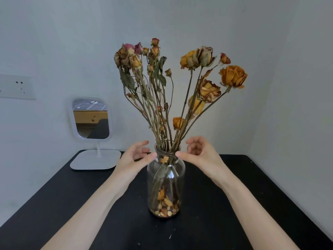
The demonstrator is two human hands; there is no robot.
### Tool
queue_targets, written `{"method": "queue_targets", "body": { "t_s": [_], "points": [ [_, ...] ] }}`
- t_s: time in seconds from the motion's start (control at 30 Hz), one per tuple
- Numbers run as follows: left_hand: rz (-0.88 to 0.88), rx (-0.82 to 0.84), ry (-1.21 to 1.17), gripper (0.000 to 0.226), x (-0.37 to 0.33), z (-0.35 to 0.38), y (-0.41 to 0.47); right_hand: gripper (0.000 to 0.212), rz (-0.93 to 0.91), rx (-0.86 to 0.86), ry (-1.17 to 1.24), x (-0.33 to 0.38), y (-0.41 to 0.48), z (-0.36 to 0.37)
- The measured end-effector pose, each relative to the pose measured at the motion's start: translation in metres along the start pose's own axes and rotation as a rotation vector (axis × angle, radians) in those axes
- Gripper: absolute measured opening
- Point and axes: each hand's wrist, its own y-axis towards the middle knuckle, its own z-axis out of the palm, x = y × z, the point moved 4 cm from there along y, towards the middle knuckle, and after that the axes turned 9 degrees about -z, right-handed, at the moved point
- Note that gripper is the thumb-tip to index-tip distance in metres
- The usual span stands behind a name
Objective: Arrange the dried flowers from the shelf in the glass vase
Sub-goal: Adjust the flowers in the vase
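Observation:
A clear glass vase (166, 179) stands upright in the middle of the black table (72, 204). Dried flowers (173, 82) fill it, with orange and pink rose heads fanning out to both sides above the neck. Loose petals lie at the vase's bottom. My left hand (134, 157) hovers at the left of the vase's neck, fingers loosely spread, thumb tip close to the rim. My right hand (200, 152) mirrors it on the right, its thumb tip near the rim. Neither hand holds a stem.
A small white mirror (91, 120) on a flat white base (95, 159) stands at the table's back left. A wall socket (17, 86) sits on the left wall. Small crumbs of dried petals dot the tabletop around the vase.

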Motion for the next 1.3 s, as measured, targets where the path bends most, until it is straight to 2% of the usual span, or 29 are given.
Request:
{"method": "queue_targets", "body": {
  "t_s": [0.1, 0.17, 0.37, 0.53, 0.6, 0.7, 0.83, 1.07, 1.2, 1.3],
  "points": [
    [-0.039, 0.072, 0.071, 0.075, 0.013, 0.006, -0.006, 0.045, 0.042, 0.127, -0.103, -0.004, 0.0, 0.007],
    [-0.046, 0.107, 0.102, 0.072, 0.021, 0.011, -0.011, 0.04, 0.036, 0.184, -0.16, -0.006, -0.001, 0.013],
    [-0.023, 0.145, 0.105, 0.096, 0.033, 0.023, -0.017, 0.035, 0.013, 0.183, -0.193, -0.012, -0.001, 0.024],
    [0.08, 0.222, 0.048, 0.099, 0.044, 0.042, -0.023, 0.036, 0.012, 0.183, -0.191, -0.014, -0.001, 0.026],
    [0.083, 0.202, 0.008, 0.106, 0.05, 0.047, -0.021, 0.042, 0.002, 0.185, -0.188, -0.014, 0.0, 0.03],
    [0.101, 0.145, -0.005, 0.104, 0.055, 0.047, -0.018, 0.051, -0.012, 0.152, -0.198, -0.014, 0.0, 0.033],
    [0.101, 0.11, 0.027, 0.102, 0.058, 0.044, -0.014, 0.043, -0.039, 0.093, -0.191, -0.014, 0.001, 0.033],
    [0.07, 0.086, 0.1, 0.1, 0.045, 0.045, 0.015, 0.044, -0.039, 0.076, -0.255, -0.016, 0.026, 0.022],
    [0.023, 0.042, 0.109, 0.118, 0.032, 0.044, 0.046, 0.035, -0.03, 0.045, -0.253, -0.013, 0.058, 0.012],
    [0.009, 0.054, 0.098, 0.118, 0.026, 0.045, 0.07, 0.03, -0.015, 0.042, -0.237, -0.016, 0.083, 0.009]
  ]
}}
